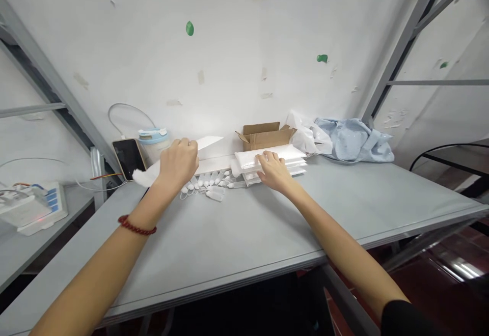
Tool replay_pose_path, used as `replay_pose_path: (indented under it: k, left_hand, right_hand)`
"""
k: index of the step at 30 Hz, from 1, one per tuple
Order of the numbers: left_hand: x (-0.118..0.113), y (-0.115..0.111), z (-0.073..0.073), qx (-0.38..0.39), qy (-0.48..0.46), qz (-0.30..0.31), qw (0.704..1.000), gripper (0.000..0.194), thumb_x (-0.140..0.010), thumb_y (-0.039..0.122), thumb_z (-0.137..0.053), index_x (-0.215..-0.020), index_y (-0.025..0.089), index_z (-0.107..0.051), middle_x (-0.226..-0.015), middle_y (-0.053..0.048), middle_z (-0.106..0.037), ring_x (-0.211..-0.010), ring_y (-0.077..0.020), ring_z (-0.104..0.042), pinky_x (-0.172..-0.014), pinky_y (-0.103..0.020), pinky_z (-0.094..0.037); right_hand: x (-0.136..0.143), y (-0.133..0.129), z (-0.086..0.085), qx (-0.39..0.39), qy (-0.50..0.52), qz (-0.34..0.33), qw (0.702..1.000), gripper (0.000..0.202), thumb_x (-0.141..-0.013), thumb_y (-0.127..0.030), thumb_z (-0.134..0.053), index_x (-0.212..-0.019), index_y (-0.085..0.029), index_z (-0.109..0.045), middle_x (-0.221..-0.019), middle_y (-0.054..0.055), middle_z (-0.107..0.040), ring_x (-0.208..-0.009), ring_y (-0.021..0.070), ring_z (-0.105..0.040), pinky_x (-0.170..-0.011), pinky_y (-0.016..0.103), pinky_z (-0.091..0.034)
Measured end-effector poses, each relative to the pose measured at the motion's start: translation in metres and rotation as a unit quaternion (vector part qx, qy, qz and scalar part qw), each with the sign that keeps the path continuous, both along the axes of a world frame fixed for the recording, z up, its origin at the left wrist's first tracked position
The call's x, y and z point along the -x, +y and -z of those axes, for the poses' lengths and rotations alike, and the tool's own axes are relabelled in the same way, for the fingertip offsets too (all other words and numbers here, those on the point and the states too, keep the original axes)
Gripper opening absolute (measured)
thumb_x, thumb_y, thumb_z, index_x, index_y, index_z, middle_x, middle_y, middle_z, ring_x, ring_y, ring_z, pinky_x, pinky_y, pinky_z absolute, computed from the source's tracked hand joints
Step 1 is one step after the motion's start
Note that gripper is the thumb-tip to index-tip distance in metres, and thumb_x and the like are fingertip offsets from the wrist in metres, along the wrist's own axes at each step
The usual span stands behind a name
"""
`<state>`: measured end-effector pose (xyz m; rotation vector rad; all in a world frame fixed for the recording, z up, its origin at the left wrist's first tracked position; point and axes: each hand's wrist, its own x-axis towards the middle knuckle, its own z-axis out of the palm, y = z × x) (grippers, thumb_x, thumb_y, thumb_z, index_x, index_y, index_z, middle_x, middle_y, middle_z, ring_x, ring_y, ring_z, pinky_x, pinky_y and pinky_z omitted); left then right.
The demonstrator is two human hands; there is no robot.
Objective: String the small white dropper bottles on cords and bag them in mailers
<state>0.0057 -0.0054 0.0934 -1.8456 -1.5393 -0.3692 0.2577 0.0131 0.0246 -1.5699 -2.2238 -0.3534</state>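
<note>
My left hand (pixel 178 164), above a red beaded bracelet, has its fingers curled round a white sheet (pixel 209 142) that sticks out to the right. Soft white material (pixel 147 174) shows at the left of this hand. My right hand (pixel 274 171) rests on a stack of white packets (pixel 267 159), fingers bent and a little apart over the top one. Between my hands, several small white bottle-like pieces with thin loops (pixel 214 194) lie in a loose cluster on the grey table (pixel 229 234).
An open cardboard box (pixel 267 139) stands behind the packets, beside a white plastic bag (pixel 308 135) and light blue cloth (pixel 355 141). At the left are a phone (pixel 129 159), a blue-rimmed tub (pixel 153 137) and a power strip (pixel 49 208) with cables.
</note>
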Motion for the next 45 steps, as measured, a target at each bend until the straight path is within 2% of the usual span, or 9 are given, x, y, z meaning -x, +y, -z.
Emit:
replay_pose_path:
  k: [6,15,18,23,25,29,31,37,45]
  left_hand:
    - [0.022,-0.018,0.047,-0.154,-0.034,0.144,0.977,0.015,-0.083,0.014,-0.044,-0.076,0.017,-0.057,-0.076,-0.008,-0.057,-0.076,-0.0209,-0.053,-0.062,-0.030,-0.039]
    - [-0.018,-0.029,0.088,-0.094,0.048,0.391,0.915,0.018,-0.086,0.009,-0.043,-0.081,0.017,-0.058,-0.076,-0.005,-0.058,-0.073,-0.0172,-0.051,-0.068,-0.030,-0.042]
    - [-0.017,-0.029,0.086,-0.047,-0.049,0.365,0.929,0.015,-0.087,0.019,-0.046,-0.079,0.018,-0.059,-0.082,-0.007,-0.060,-0.082,-0.0199,-0.053,-0.077,-0.034,-0.043]
    - [0.013,-0.015,0.075,-0.032,-0.385,0.155,0.909,0.027,-0.078,0.032,-0.056,-0.099,0.016,-0.060,-0.108,-0.013,-0.059,-0.109,-0.0296,-0.049,-0.095,-0.047,-0.037]
    - [0.023,-0.009,0.074,0.062,-0.549,0.100,0.828,0.031,-0.076,0.036,-0.057,-0.097,0.014,-0.060,-0.103,-0.013,-0.062,-0.101,-0.0292,-0.055,-0.088,-0.045,-0.043]
    - [0.025,-0.004,0.077,0.276,-0.744,0.122,0.596,0.020,-0.071,0.030,-0.060,-0.080,0.013,-0.063,-0.079,-0.009,-0.066,-0.077,-0.0227,-0.063,-0.068,-0.034,-0.051]
    - [0.019,-0.007,0.079,0.309,-0.765,0.151,0.544,0.018,-0.066,0.025,-0.066,-0.079,0.013,-0.064,-0.076,-0.007,-0.068,-0.074,-0.0201,-0.063,-0.068,-0.031,-0.050]
    - [-0.001,-0.022,0.082,0.425,-0.704,0.223,0.524,0.021,-0.061,0.023,-0.072,-0.078,0.013,-0.068,-0.075,-0.006,-0.070,-0.072,-0.0194,-0.063,-0.072,-0.032,-0.049]
    - [-0.013,-0.029,0.082,0.450,-0.673,0.191,0.555,0.014,-0.061,0.026,-0.069,-0.062,0.013,-0.063,-0.061,-0.002,-0.064,-0.061,-0.0153,-0.060,-0.060,-0.026,-0.045]
  right_hand:
    - [0.016,-0.019,-0.007,-0.152,0.065,-0.184,0.969,0.046,-0.080,-0.017,-0.045,-0.126,-0.013,-0.040,-0.138,0.020,-0.033,-0.128,0.0291,-0.031,-0.096,0.048,-0.036]
    - [0.050,-0.029,0.017,-0.205,-0.068,-0.241,0.946,0.024,-0.086,-0.005,-0.033,-0.093,-0.011,-0.055,-0.111,0.017,-0.056,-0.105,0.0244,-0.048,-0.091,0.041,-0.040]
    - [0.046,-0.024,0.017,-0.204,-0.068,-0.217,0.952,0.023,-0.086,-0.005,-0.033,-0.085,-0.014,-0.054,-0.102,0.015,-0.060,-0.091,0.0224,-0.051,-0.079,0.035,-0.044]
    - [0.041,-0.021,0.014,-0.243,-0.037,-0.151,0.957,0.026,-0.083,-0.001,-0.031,-0.086,-0.014,-0.053,-0.110,0.018,-0.059,-0.105,0.0256,-0.051,-0.077,0.035,-0.044]
    - [0.041,-0.021,0.015,-0.251,-0.024,-0.137,0.958,0.026,-0.083,0.000,-0.031,-0.086,-0.013,-0.053,-0.119,0.020,-0.055,-0.117,0.0276,-0.046,-0.083,0.038,-0.044]
    - [0.044,-0.025,0.016,-0.225,-0.021,-0.145,0.963,0.023,-0.079,0.000,-0.035,-0.086,-0.012,-0.053,-0.129,0.022,-0.047,-0.128,0.0313,-0.037,-0.092,0.043,-0.039]
    - [0.045,-0.030,0.016,-0.188,-0.038,-0.168,0.967,0.020,-0.078,-0.005,-0.042,-0.094,-0.011,-0.053,-0.134,0.023,-0.042,-0.131,0.0345,-0.031,-0.097,0.047,-0.035]
    - [0.049,-0.047,0.014,-0.047,-0.082,-0.236,0.967,0.068,-0.067,-0.033,-0.066,-0.125,-0.011,-0.037,-0.142,0.026,-0.027,-0.134,0.0408,-0.017,-0.099,0.062,-0.022]
    - [0.051,-0.048,0.015,-0.011,-0.062,-0.245,0.967,0.071,-0.061,-0.040,-0.066,-0.119,-0.008,-0.040,-0.129,0.026,-0.037,-0.122,0.0385,-0.029,-0.100,0.057,-0.018]
